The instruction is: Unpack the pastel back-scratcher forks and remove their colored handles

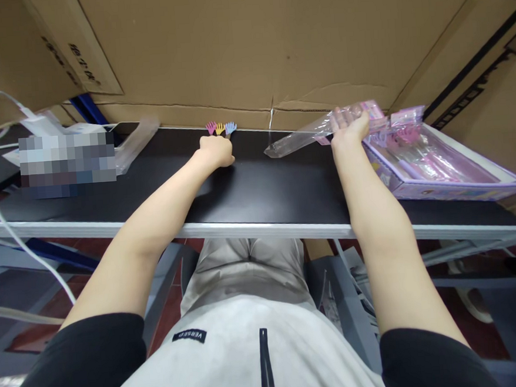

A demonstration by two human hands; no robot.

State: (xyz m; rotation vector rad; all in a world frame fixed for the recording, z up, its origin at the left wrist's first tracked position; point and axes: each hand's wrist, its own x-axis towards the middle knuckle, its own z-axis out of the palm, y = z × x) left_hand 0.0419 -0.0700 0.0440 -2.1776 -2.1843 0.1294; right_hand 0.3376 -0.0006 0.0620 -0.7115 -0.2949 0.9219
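Three small hand-shaped sticks, one pink, one yellow and one blue, stand at the far edge of the black surface. The left hand holds them with its fingers curled tight, and their palms point away toward the cardboard. One clear plastic sleeve lies under the right hand. Its long axis runs left to right, beside one purple box. The right fingers extend over it; the grip cannot be determined.

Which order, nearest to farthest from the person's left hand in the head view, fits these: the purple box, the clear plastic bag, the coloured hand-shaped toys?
1. the coloured hand-shaped toys: sticking out of the left hand itself, at the table's back edge.
2. the clear plastic bag: to its right, mid-table.
3. the purple box: far right end.
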